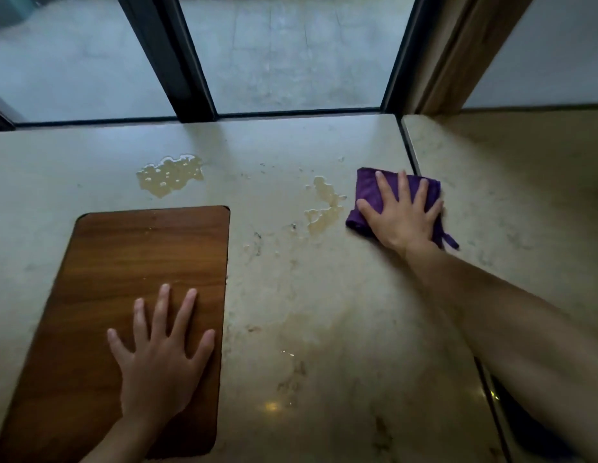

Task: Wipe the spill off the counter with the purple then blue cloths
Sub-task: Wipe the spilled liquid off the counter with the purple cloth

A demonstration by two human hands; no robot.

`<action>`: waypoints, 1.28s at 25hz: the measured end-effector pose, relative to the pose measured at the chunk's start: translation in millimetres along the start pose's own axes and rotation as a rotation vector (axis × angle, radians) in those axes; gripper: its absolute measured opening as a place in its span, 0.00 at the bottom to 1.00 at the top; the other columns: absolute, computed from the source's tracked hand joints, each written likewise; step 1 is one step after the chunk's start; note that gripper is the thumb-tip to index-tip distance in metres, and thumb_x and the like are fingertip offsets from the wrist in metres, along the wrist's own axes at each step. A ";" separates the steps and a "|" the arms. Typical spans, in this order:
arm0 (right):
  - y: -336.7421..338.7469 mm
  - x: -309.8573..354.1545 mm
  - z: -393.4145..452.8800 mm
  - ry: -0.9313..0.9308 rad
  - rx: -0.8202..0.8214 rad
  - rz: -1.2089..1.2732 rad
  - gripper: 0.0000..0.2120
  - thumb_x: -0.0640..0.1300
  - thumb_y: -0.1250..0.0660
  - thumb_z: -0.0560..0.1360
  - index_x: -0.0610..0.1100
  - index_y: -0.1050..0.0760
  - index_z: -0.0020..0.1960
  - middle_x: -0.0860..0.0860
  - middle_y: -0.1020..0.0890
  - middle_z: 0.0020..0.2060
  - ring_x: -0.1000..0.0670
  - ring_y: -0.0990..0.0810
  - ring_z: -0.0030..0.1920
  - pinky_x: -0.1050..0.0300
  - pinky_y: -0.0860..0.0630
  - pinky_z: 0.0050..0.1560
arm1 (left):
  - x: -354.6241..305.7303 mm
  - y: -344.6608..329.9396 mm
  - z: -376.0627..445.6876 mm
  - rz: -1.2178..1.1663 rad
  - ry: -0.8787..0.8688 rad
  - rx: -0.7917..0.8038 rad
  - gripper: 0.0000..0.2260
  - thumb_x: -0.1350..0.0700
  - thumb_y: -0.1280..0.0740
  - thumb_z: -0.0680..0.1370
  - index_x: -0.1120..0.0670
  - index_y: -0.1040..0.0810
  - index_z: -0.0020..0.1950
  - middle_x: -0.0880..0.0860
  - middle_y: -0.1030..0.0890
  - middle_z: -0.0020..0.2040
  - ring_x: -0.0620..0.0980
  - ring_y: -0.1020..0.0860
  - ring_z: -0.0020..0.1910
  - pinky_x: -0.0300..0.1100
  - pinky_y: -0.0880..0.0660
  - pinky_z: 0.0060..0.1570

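A folded purple cloth [369,190] lies flat on the pale stone counter [290,295], at the right. My right hand [402,215] presses on it with straight, spread fingers. Just left of the cloth is a yellowish puddle [324,208]. A second, larger puddle [170,175] sits further left, near the window. Small droplets dot the counter between them. My left hand [160,355] rests flat with spread fingers on a brown wooden board [124,262] at the front left. No blue cloth is in view.
A window with dark frames [187,78] runs along the counter's far edge. A dark seam [409,148] splits the counter from another stone slab [524,195] on the right. A wooden door frame [464,61] stands at the back right.
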State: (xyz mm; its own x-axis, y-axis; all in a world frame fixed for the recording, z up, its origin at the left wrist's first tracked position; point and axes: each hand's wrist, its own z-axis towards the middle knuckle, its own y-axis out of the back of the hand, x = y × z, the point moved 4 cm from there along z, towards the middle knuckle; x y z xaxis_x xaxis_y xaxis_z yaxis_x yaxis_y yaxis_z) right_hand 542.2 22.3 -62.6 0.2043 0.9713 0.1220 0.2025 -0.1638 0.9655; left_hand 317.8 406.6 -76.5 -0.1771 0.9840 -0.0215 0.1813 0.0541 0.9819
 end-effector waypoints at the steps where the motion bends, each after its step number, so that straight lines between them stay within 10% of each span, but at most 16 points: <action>1: 5.5 5.4 26.6 0.003 -0.002 0.007 0.38 0.76 0.57 0.73 0.63 0.59 0.79 0.51 0.58 0.81 0.37 0.62 0.78 0.28 0.63 0.73 | 0.9 -1.3 -0.2 0.015 0.005 0.000 0.34 0.28 0.56 0.76 0.40 0.47 0.79 0.53 0.45 0.80 0.65 0.44 0.77 0.77 0.45 0.65; 12: 34.8 78.9 174.4 0.257 0.073 -0.072 0.32 0.74 0.56 0.75 0.68 0.54 0.77 0.57 0.52 0.80 0.40 0.59 0.79 0.26 0.63 0.71 | 5.0 -11.0 8.0 0.096 0.026 -0.037 0.34 0.27 0.57 0.74 0.38 0.49 0.79 0.52 0.45 0.80 0.63 0.41 0.75 0.77 0.42 0.62; 22: -30.1 50.3 -115.4 0.397 0.039 -0.100 0.30 0.74 0.59 0.75 0.72 0.62 0.75 0.58 0.58 0.80 0.39 0.61 0.79 0.26 0.60 0.72 | 1.6 0.5 -4.5 -0.044 -0.035 -0.080 0.34 0.28 0.58 0.75 0.39 0.47 0.79 0.54 0.45 0.80 0.65 0.47 0.77 0.77 0.50 0.66; 32: -99.8 -26.3 -462.3 -0.322 0.017 0.028 0.34 0.73 0.69 0.72 0.67 0.69 0.75 0.56 0.61 0.80 0.42 0.63 0.79 0.32 0.59 0.75 | 3.6 6.5 -4.7 -0.152 -0.104 -0.041 0.32 0.29 0.56 0.77 0.38 0.52 0.79 0.52 0.54 0.82 0.64 0.56 0.78 0.77 0.58 0.67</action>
State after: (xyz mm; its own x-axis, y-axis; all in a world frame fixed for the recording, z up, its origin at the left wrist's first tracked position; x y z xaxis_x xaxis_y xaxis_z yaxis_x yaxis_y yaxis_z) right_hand 73.9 92.8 -55.8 0.5021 0.8622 0.0669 0.2082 -0.1956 0.9583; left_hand 313.9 409.7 -69.3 -0.0977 0.9774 -0.1873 0.1207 0.1985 0.9727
